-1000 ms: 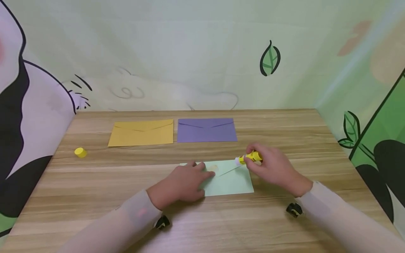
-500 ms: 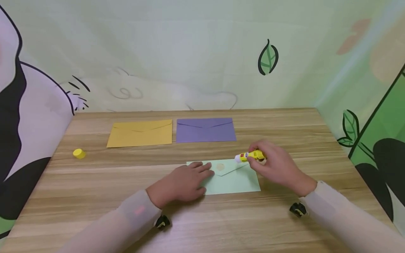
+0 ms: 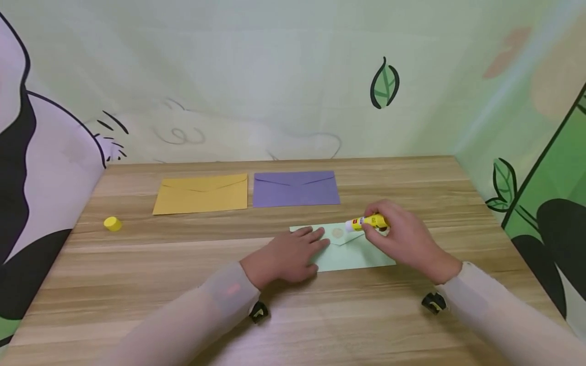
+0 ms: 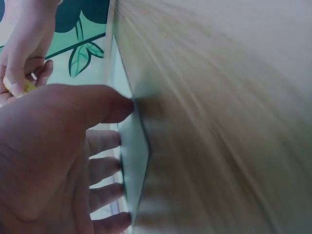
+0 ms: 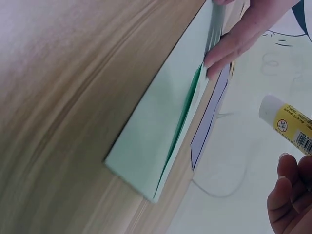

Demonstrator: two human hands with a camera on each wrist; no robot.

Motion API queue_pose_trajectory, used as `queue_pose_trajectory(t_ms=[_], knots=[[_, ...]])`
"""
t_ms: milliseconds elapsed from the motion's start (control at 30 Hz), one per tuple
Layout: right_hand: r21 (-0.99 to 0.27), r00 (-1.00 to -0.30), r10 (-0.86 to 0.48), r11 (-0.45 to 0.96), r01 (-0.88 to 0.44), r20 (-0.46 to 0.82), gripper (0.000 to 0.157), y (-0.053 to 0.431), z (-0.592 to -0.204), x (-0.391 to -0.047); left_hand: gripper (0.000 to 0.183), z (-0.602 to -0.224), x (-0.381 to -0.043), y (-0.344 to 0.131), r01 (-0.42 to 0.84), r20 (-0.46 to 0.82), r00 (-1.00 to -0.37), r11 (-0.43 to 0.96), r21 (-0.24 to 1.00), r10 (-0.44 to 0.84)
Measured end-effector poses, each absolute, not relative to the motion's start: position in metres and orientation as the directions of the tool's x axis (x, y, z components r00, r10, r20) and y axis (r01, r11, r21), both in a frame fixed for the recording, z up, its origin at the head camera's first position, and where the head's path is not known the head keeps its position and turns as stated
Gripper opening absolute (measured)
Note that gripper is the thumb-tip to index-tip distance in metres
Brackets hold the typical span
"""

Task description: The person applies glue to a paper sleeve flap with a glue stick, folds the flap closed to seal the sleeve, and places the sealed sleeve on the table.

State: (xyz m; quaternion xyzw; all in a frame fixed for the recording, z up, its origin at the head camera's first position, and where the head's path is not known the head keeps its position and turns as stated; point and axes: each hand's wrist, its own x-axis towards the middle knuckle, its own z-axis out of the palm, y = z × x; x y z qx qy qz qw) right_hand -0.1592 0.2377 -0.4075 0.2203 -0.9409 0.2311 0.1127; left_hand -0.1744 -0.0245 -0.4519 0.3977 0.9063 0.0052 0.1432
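A pale green envelope (image 3: 354, 256) lies flap side up near the middle of the wooden table, a round pale spot on its flap. My left hand (image 3: 293, 254) rests on the envelope's left part with fingers spread and fairly straight; the left wrist view shows the fingertips touching the paper. Over the envelope's upper right, my right hand (image 3: 405, 239) grips a yellow glue stick (image 3: 368, 222), its white end pointing left. In the right wrist view the glue stick (image 5: 290, 126) is apart from the envelope (image 5: 161, 117), whose flap stands slightly raised.
A yellow envelope (image 3: 201, 195) and a purple envelope (image 3: 296, 190) lie side by side at the back of the table. The yellow cap (image 3: 112, 223) sits at the far left. A printed cloth wall (image 3: 274, 81) rises behind the table.
The green envelope has slid to the right and slightly away, with my left hand moving along on it. My right hand has shifted a little right with the glue stick.
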Motion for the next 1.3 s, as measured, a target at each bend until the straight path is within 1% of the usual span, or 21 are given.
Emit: queue_pose_trajectory(t_ms=[200,300,533,633,733,933,1067,1300], knots=[[-0.378,-0.87,-0.355,0.795,-0.474,0.343,0.02,0.241,-0.409,-0.163,0.059,-0.463,-0.184,-0.011,0.718,-0.167,-0.652,0.673,0.177,0.74],[-0.377,-0.868,-0.35,0.796,-0.474,0.352,0.02,0.241,-0.409,-0.163,0.059,-0.465,-0.187,-0.014,0.71,-0.153,-0.663,0.68,0.185,0.733],[-0.381,-0.869,-0.337,0.797,-0.468,0.364,0.019,0.244,-0.409,-0.163,0.06,-0.462,-0.189,-0.05,0.688,-0.137,-0.683,0.695,0.209,0.718],[-0.381,-0.868,-0.335,0.797,-0.468,0.365,0.018,0.246,-0.409,-0.163,0.058,-0.46,-0.188,-0.064,0.693,-0.128,-0.675,0.684,0.228,0.727],[-0.382,-0.873,-0.328,0.802,-0.46,0.362,0.018,0.248,-0.408,-0.162,0.056,-0.462,-0.186,-0.067,0.713,-0.112,-0.66,0.667,0.215,0.742],[-0.397,-0.882,-0.311,0.804,-0.443,0.355,0.018,0.248,-0.407,-0.16,0.056,-0.466,-0.181,-0.048,0.747,-0.081,-0.648,0.652,0.126,0.758],[-0.403,-0.89,-0.301,0.808,-0.429,0.343,0.018,0.249,-0.405,-0.16,0.06,-0.468,-0.181,-0.029,0.757,-0.101,-0.644,0.651,0.063,0.759],[-0.372,-0.896,-0.293,0.833,-0.41,0.333,0.019,0.257,-0.393,-0.161,0.064,-0.465,-0.189,0.006,0.744,-0.161,-0.652,0.666,0.049,0.741]])
